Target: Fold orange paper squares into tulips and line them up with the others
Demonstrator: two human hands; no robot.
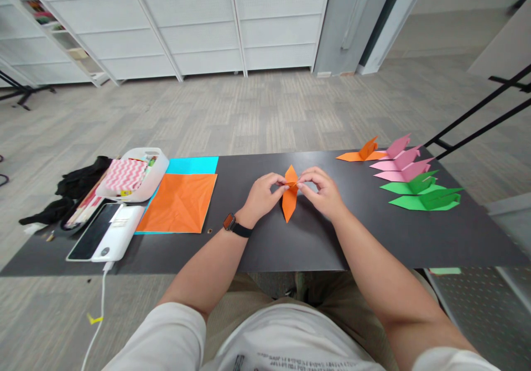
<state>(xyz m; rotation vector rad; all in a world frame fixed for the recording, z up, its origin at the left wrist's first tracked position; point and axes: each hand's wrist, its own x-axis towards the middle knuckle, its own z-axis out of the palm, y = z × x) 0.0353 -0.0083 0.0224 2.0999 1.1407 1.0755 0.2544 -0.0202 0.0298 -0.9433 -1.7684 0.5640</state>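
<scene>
Left of both hands lies an orange sheet (179, 202), then the left hand (264, 195) pinches the folded orange figure (289, 200) lying directly between the hands, the right hand (324, 193) pinches its opposite side, and folded paper birds (409, 160) sit farther right.

A dark surface (240, 166) is carrying folded paper figures (402, 162) between two and three o'clock, blue paper (193, 165) and a phone (96, 231) around nine.
</scene>
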